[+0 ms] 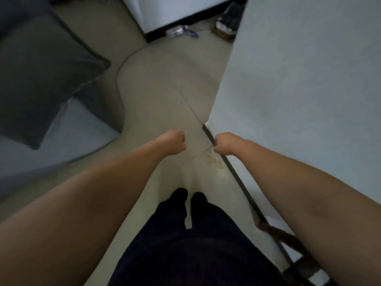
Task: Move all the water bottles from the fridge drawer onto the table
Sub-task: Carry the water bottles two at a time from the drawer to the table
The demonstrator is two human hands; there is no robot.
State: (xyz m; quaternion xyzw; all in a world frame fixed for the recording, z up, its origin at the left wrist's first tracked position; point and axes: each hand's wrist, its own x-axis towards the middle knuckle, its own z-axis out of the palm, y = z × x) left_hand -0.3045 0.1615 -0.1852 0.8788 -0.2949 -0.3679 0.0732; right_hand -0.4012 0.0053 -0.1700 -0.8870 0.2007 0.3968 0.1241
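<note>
A: While the camera is looking straight down, what are the person's hands doing?

B: Both bare forearms are reaching forward over the pale tiled floor. The left hand is sitting just left of centre with its fingers curled into a fist, holding nothing that I can see. The right hand is hanging just beside it at about 3 o'clock from it, knuckles down, next to the dark strip at the foot of the white wall. Its fingers are hidden under the wrist, so I cannot tell whether that grip is together or apart.

A: And the water bottles, the fridge drawer?

B: No drawer or worktop is showing. One clear plastic bottle is lying on its side on the floor at about 12 o'clock, near the black base of a white cabinet; the blur is too strong to say more about it.

A: What else is lying around?

B: A dark grey square cushion is filling the 10 o'clock area, resting on a light grey seat. A thin grey cable is curving across the floor beside it. A dark bundle of shoes or bags is sitting at 1 o'clock by the wall. At 6 o'clock the person's dark trousers and dark shoes are showing, feet standing close together.
</note>
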